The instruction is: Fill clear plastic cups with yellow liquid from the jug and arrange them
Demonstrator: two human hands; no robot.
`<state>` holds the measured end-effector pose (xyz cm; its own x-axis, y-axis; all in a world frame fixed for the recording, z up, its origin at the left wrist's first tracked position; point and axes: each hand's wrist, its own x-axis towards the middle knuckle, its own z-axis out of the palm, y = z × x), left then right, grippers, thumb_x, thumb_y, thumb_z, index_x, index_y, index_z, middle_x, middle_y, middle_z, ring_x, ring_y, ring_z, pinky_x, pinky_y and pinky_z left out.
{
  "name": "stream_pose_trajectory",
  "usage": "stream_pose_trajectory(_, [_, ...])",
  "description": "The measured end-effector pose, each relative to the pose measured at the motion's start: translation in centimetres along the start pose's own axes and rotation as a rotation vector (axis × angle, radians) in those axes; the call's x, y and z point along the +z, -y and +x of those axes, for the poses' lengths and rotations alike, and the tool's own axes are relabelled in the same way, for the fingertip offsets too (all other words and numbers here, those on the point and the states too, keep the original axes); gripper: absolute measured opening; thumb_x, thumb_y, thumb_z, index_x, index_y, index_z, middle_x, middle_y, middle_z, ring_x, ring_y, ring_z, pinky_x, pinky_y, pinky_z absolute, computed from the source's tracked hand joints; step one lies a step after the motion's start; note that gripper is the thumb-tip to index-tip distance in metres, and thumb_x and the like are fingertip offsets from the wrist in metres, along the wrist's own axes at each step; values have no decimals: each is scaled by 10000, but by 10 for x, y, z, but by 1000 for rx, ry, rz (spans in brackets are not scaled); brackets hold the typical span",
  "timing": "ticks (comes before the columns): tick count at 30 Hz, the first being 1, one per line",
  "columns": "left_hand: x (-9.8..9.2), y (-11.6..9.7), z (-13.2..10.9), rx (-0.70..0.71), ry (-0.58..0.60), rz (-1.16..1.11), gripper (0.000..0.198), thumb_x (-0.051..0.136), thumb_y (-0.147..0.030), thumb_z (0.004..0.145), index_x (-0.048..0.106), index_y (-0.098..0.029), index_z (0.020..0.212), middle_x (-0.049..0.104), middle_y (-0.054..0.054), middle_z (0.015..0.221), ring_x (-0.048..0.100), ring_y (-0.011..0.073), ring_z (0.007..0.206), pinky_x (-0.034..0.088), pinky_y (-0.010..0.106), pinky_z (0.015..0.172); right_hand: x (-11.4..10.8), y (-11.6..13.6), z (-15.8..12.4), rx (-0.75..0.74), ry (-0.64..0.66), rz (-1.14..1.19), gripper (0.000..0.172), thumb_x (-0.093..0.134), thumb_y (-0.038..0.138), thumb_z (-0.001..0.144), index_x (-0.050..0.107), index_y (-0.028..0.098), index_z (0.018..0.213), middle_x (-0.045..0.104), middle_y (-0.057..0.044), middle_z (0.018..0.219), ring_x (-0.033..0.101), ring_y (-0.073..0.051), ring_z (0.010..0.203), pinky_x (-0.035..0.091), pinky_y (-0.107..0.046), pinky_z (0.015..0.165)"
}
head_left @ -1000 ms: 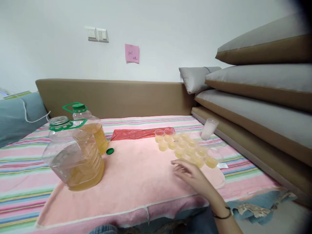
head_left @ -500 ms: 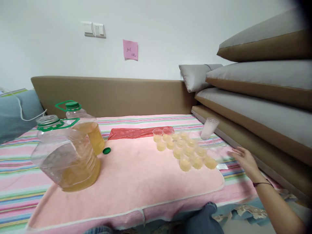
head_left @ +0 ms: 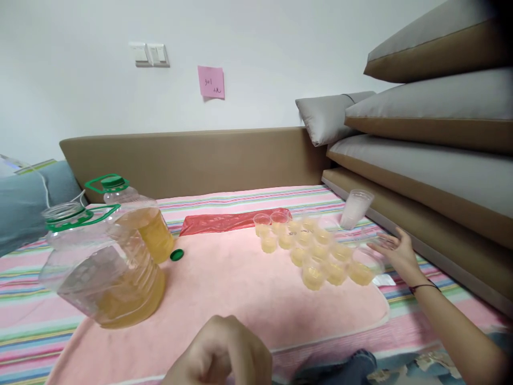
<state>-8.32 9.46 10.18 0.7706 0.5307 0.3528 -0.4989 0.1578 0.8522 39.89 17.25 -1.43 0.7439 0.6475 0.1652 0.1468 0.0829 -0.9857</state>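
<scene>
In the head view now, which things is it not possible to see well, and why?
Head view throughout:
Left hand: cut off by the bottom edge; blurred.
Right hand: contact with the clear plastic is unclear; transparent edges blend.
Capped bottle: its lower left is hidden by the open bottle.
Dark marks among the cups: too small to read.

- The wall (head_left: 256, 43) is brightly, evenly lit.
- A faint shadow is cast beneath the pink note (head_left: 211, 82).
- The left hand (head_left: 240, 350) at six o'clock is softly blurred.
- The clear cups (head_left: 335, 274) toward four o'clock are faintly outlined.
- The two o'clock corner is darkened.
</scene>
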Motion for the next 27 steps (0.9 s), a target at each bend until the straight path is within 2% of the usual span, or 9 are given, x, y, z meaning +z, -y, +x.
stream_pose_trajectory(3, [-11, 7, 14, 12, 12, -54, 316, 664, -426, 781, 547, -199, 594, 425, -28, 443, 451, 95, 418, 423, 224, 455, 1, 2, -1, -31, -11, -2, 973, 852, 158, 422, 324, 272, 1231, 603, -68, 1005, 612, -271, 1049, 403, -455, 1008])
stream_pose_trajectory(6, [-21, 3, 15, 46, -115, -64, 232, 665, -343, 788, 556, -187, 655, 421, -43, 508, 436, 79, 440, 458, 229, 488, -2, 14, -2, -91, -61, -12, 1012, 844, 162, 451, 294, 256, 1296, 603, -104, 1074, 610, -256, 1069, 391, -439, 1016])
stream_pose_trajectory(10, [-32, -6, 9, 51, -270, -17, 220, 642, -312, 804, 544, -175, 662, 425, -43, 529, 445, 89, 479, 429, 228, 511, -4, 50, -18, -268, -118, -26, 1074, 835, 162, 477, 259, 230, 1380, 589, -161, 1190, 614, -232, 1092, 421, -405, 983])
stream_pose_trajectory(13, [-40, -9, 6, 10, -381, 100, 252, 610, -324, 821, 508, -175, 644, 430, -41, 550, 444, 94, 502, 405, 235, 532, 4, 87, -51, -445, -117, 6, 1011, 816, 208, 528, 271, 232, 1380, 592, -169, 1214, 603, -232, 1126, 428, -445, 970])
stream_pose_trajectory(16, [-43, -8, 5, -84, -471, 302, 184, 571, -316, 848, 539, -181, 727, 489, -30, 627, 494, 106, 569, 410, 248, 593, 27, 123, -101, -530, -28, 85, 942, 794, 262, 589, 272, 262, 1373, 592, -132, 1218, 601, -228, 1135, 421, -487, 988])
stream_pose_trajectory(19, [-43, -3, 7, -148, -542, 502, 121, 566, -311, 852, 581, -192, 865, 561, -6, 784, 559, 131, 707, 439, 271, 704, 65, 141, -160, -505, 145, 150, 904, 794, 277, 619, 281, 291, 1364, 616, -89, 1164, 617, -228, 1101, 430, -504, 1001])
stream_pose_trajectory(23, [-45, 11, 6, -186, -683, 545, 179, 586, -326, 806, 578, -200, 932, 611, 37, 977, 594, 190, 924, 438, 330, 869, 123, 126, -226, -332, 472, 149, 889, 754, 276, 683, 224, 318, 1395, 596, -106, 1203, 614, -232, 1100, 487, -483, 958])
stream_pose_trajectory(27, [-50, 22, 0, -238, -822, 497, 317, 621, -361, 748, 541, -194, 1005, 621, 103, 1139, 567, 249, 1114, 409, 387, 959, 159, 92, -255, -205, 578, 119, 913, 724, 192, 662, 214, 304, 1411, 599, -93, 1169, 609, -229, 1100, 473, -475, 977])
